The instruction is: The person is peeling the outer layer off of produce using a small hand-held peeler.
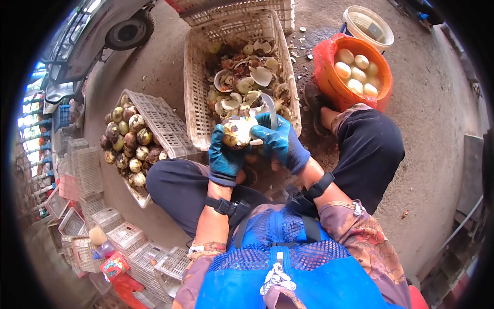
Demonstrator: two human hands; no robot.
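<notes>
My left hand (226, 157), in a blue-green glove, is wrapped round a round, brown-skinned vegetable (236, 135) whose right side is peeled white. My right hand (275, 136), gloved alike, is closed round a knife, with its curved blade (269, 109) pointing up beside the vegetable. The right thumb is against the peeled side. Both hands are over the near edge of a white plastic crate (193, 98) that holds peelings (260, 76) and dark scraps.
At the left, a tilted crate (164, 121) holds unpeeled vegetables (136, 122). Peeled ones (356, 72) lie in liquid in an orange bucket (381, 100) at the right, near a white bucket (388, 38). Stacked crates (123, 237) stand lower left; a vehicle is upper left.
</notes>
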